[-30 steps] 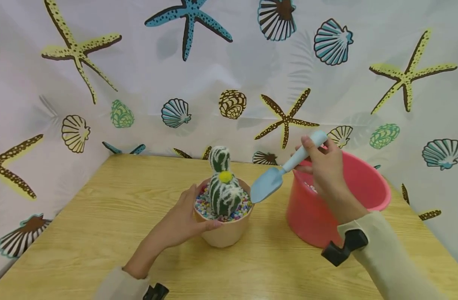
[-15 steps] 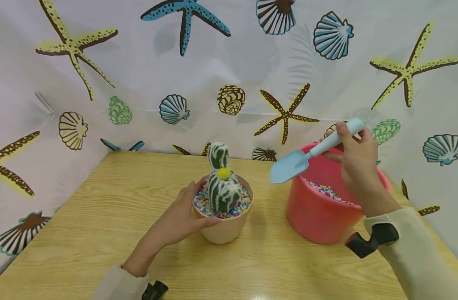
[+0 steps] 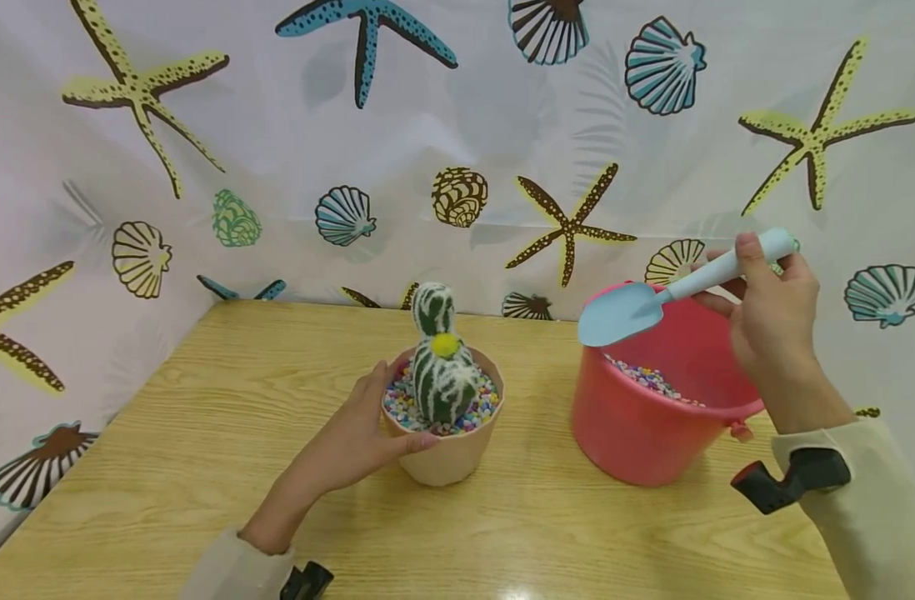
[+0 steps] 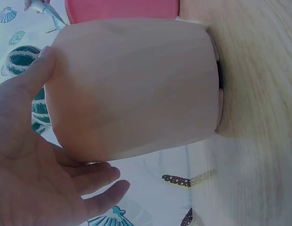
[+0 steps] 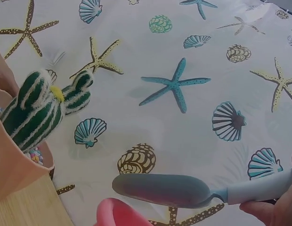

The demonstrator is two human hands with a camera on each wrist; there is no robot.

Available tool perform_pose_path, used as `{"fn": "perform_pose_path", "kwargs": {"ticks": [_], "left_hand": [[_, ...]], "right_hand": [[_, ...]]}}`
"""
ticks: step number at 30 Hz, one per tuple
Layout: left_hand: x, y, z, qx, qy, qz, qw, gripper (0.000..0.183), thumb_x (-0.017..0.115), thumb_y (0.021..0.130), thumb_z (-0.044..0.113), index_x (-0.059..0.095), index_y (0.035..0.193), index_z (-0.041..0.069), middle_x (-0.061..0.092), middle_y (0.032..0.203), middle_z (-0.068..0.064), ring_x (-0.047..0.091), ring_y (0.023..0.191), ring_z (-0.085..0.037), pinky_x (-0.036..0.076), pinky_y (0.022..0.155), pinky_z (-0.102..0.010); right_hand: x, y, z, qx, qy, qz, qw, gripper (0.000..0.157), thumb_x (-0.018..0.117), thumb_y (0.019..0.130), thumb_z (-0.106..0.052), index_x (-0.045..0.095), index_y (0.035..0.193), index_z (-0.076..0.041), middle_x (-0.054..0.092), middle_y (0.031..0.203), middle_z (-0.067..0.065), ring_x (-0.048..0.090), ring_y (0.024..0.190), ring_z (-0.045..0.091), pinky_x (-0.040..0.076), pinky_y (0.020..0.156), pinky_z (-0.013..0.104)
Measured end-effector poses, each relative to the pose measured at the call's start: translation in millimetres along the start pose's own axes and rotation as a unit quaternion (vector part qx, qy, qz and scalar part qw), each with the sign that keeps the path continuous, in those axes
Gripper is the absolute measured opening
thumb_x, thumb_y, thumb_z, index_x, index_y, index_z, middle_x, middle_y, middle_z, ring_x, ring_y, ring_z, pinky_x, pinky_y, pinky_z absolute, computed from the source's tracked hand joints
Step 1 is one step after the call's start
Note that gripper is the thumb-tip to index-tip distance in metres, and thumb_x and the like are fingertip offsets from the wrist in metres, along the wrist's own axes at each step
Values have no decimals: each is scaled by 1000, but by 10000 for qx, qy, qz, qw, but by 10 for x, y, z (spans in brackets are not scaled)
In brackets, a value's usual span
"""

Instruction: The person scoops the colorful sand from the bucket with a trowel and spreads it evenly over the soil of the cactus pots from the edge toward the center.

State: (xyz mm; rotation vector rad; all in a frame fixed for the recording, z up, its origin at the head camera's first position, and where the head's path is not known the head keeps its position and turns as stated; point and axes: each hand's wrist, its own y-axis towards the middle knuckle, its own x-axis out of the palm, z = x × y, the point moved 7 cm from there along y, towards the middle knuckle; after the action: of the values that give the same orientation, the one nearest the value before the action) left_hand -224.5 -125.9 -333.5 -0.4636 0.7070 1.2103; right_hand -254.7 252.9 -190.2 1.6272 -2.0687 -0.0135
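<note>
My left hand holds a peach flower pot by its left side, thumb over the front rim and fingers round the far side. In the pot stands a green cactus with white fuzzy stripes and a yellow flower, bedded in colourful pebbles. My right hand grips a light blue trowel by its handle, blade pointing left. The blade hangs over the left rim of a red bucket, with no pebbles showing on it. Inside the bucket lie more coloured pebbles.
Pot and bucket stand side by side on a wooden table. A white cloth printed with starfish and shells hangs behind and along the sides. The bucket has a small lug at its right front.
The right hand has carried the trowel from beside the pot's rim to the right, over the bucket. The left hand keeps its hold on the pot, which stays in place.
</note>
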Motion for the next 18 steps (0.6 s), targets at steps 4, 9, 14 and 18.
{"fn": "perform_pose_path", "kwargs": {"ticks": [4, 9, 14, 18], "left_hand": [[3, 5, -2, 28, 22, 5, 10000, 114, 67, 81, 57, -1, 152, -1, 9, 155, -30, 19, 140, -49, 26, 108, -64], [6, 2, -15, -33, -5, -20, 10000, 114, 67, 80, 57, -2, 152, 0, 8, 156, -28, 18, 141, -49, 25, 108, -64], [2, 3, -23, -61, 23, -22, 10000, 115, 67, 80, 58, -1, 152, 0, 7, 156, -28, 18, 140, -49, 25, 108, -64], [4, 9, -20, -45, 48, -9, 10000, 115, 67, 81, 58, -1, 152, 0, 8, 155, -29, 19, 140, -49, 26, 107, -64]], "right_hand": [[-84, 6, -19, 72, -12, 117, 9999, 45, 70, 82, -32, 48, 114, -10, 64, 95, 4, 70, 82, 15, 58, 65, 29], [-184, 5, -9, 244, 8, 267, 9993, 46, 70, 81, -34, 47, 115, -12, 61, 100, 5, 70, 84, 16, 58, 64, 30], [-286, 17, 12, 308, 92, 421, 9986, 45, 69, 82, -32, 47, 117, -14, 61, 100, 5, 70, 81, 16, 58, 62, 30], [-371, 19, 62, 404, -71, 473, 9980, 50, 69, 83, -32, 46, 124, -15, 60, 102, 4, 70, 80, 15, 58, 61, 29]]}}
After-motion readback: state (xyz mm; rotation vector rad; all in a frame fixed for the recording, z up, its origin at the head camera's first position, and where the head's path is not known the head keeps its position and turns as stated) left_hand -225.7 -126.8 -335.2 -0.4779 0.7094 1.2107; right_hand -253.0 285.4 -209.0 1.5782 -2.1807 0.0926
